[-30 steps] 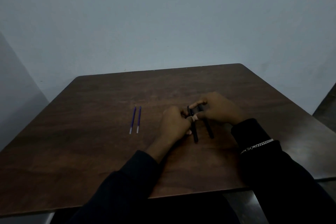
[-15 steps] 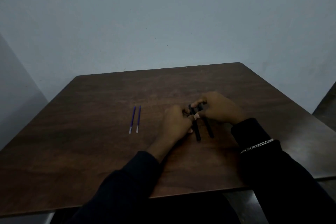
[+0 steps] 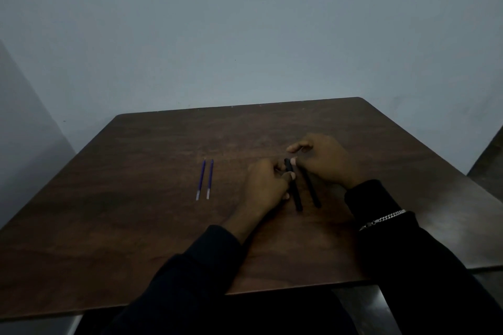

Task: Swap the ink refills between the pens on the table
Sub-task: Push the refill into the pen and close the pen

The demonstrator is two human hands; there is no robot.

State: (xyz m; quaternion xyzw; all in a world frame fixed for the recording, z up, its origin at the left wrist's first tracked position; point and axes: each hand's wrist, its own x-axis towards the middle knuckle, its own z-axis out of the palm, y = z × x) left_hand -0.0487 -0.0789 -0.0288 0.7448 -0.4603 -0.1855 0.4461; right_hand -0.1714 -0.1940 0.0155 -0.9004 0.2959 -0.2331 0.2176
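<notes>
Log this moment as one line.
blue refills: side by side on table | left hand: grips left black pen | right hand: thumb touches it | right black pen: lying alongside

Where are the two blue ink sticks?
In the head view, the two blue refills lie side by side on the brown table, left of the left hand, which holds a black pen; nothing touches them.
</notes>
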